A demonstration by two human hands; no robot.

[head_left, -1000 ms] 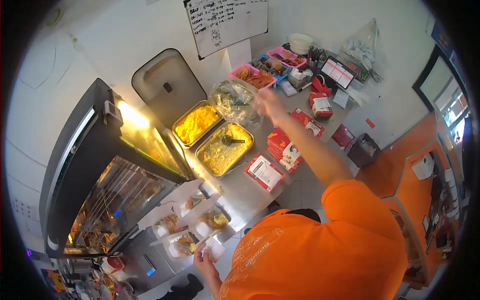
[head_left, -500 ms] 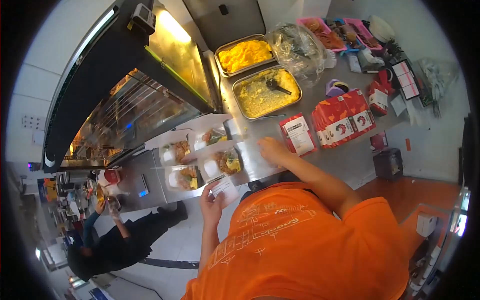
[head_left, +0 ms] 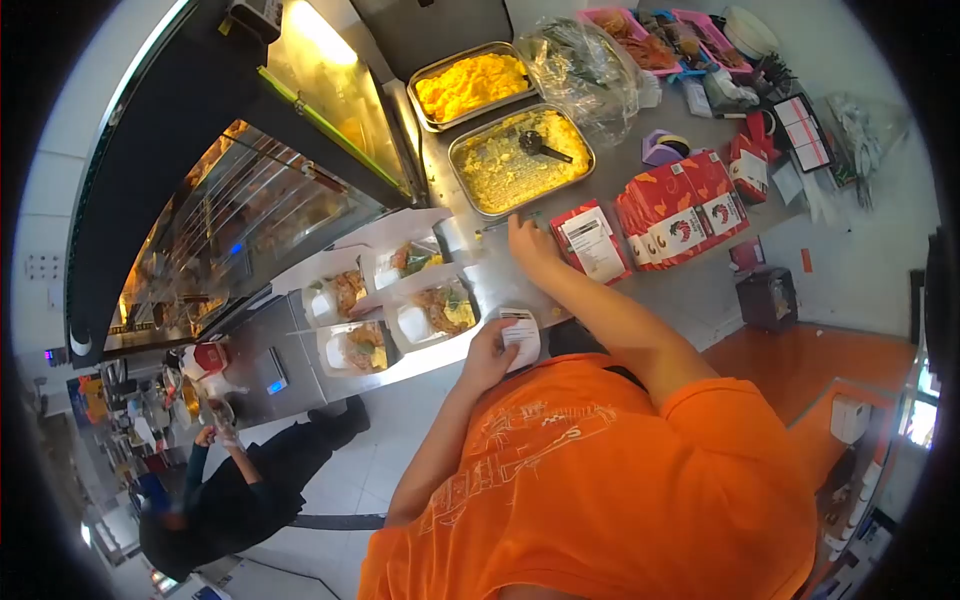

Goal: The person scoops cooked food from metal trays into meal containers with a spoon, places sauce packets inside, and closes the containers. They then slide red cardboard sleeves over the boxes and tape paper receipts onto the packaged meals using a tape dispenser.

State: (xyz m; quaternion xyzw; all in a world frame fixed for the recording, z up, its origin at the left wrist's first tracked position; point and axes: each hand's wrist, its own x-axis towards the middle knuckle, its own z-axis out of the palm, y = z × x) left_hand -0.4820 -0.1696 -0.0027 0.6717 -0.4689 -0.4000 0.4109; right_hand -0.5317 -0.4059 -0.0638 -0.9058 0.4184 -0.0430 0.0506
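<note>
My left hand (head_left: 488,358) is closed on a white printed paper slip (head_left: 522,338), held in front of my body at the counter edge. My right hand (head_left: 532,246) rests low over the steel counter, fingers curled; a thin pen-like thing (head_left: 494,228) lies by its fingertips, and whether they grip it I cannot make out. Just right of that hand is a red box (head_left: 572,222) with a white printed slip (head_left: 595,246) on top. To the left, several open meal boxes (head_left: 375,300) hold rice, meat, greens and something yellow.
Two metal trays stand behind: one heaped with yellow food (head_left: 470,88), the other (head_left: 455,165) partly filled, a black ladle (head_left: 545,150) in it. Folded red boxes (head_left: 685,212) and a tape dispenser (head_left: 663,148) sit right. A heated cabinet (head_left: 230,240) and a co-worker (head_left: 230,490) are left.
My left hand has moved right with the paper slip, closer to my body. My right hand has shifted up the counter, toward the partly filled tray and the thin pen-like thing.
</note>
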